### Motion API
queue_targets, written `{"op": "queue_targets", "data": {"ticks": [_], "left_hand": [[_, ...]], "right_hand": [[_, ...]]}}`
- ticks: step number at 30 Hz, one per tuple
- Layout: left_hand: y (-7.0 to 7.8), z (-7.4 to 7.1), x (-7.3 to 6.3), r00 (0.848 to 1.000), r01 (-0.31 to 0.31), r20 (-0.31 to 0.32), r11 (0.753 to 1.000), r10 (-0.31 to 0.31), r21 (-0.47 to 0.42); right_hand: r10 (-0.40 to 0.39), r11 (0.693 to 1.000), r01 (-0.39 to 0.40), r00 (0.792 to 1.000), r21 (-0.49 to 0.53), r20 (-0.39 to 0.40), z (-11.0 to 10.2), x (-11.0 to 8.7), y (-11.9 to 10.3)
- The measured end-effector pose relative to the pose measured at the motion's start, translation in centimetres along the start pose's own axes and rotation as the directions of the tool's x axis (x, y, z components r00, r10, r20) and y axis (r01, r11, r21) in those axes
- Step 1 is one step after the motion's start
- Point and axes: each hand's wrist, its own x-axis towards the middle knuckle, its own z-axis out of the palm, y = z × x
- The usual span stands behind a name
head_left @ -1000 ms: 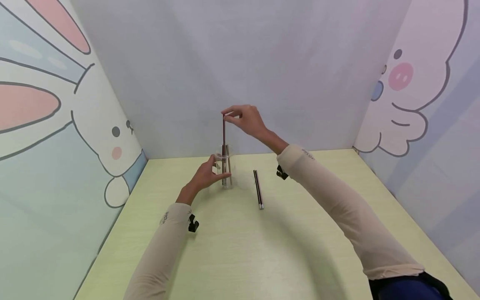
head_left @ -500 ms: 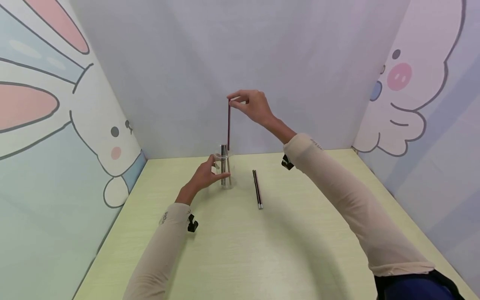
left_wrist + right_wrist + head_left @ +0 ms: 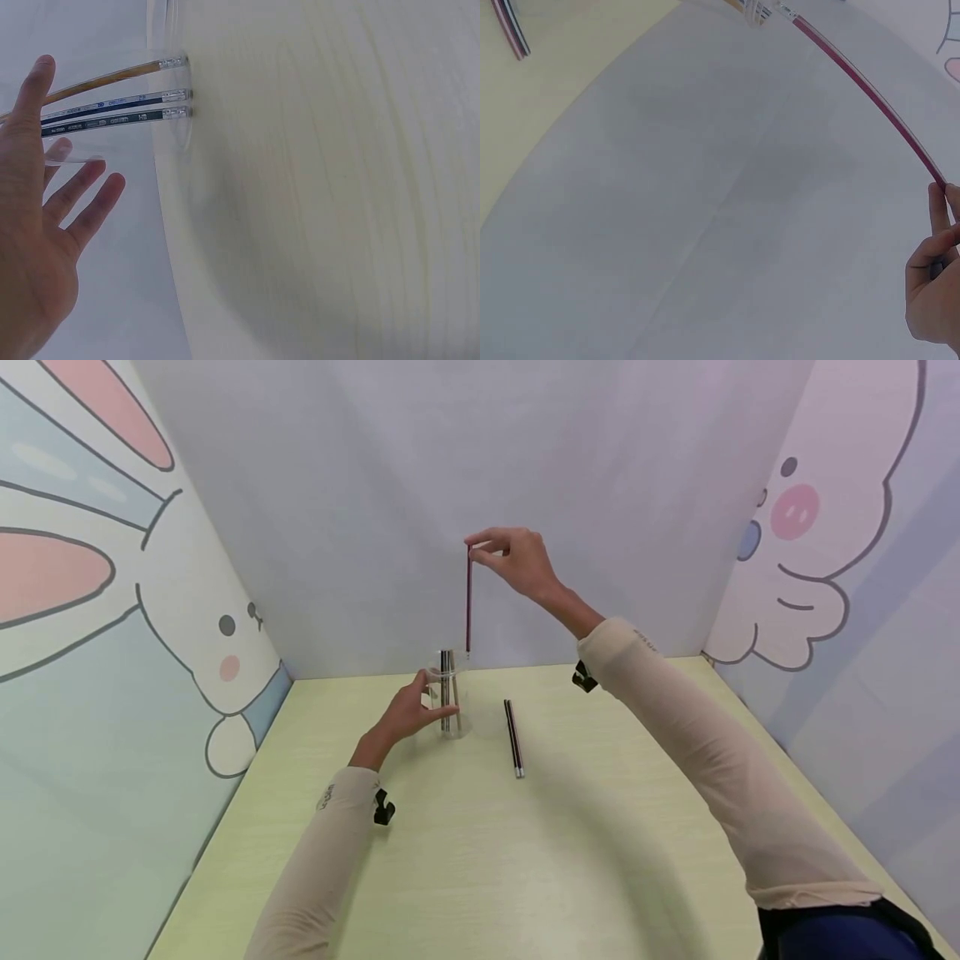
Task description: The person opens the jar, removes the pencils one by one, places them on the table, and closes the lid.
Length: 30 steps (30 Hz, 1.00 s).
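My left hand [image 3: 408,708] grips a clear cup [image 3: 464,697] from its left side, thumb in front and fingers behind. Three pencils stand in that cup, eraser ends at the bottom: a wood-coloured pencil [image 3: 112,78], a blue pencil [image 3: 120,103] and a dark green pencil [image 3: 112,120]. My right hand [image 3: 519,562] pinches a red pencil [image 3: 468,602] by its upper end, between thumb and fingertips. This pencil hangs upright, its silver ferrule end [image 3: 786,10] close over the cup's right rim in the head view.
Two dark pencils [image 3: 513,739] lie side by side on the light wooden table [image 3: 465,860], right of the cup. A grey back wall [image 3: 360,527] rises behind the table, with cartoon-printed panels on the left and right.
My right hand has lifted the red pencil up out of the cup and shifted it to the right. My left hand stays on the cup.
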Motion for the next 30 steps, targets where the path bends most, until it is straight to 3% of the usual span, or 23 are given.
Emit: {"op": "queue_targets", "data": {"ticks": [18,30], "left_hand": [[-0.1,0.0,0.1,1.000,-0.001,0.003,1.000,0.001,0.002],[-0.2,0.1,0.0,1.000,-0.013,-0.004,1.000,0.013,0.011]], "right_hand": [[0.161,0.987,-0.157,0.979,-0.043,0.121,0.4,-3.3,3.5],[0.310,0.951,-0.304,0.933,-0.061,0.180,1.5,-6.7,7.4]]}}
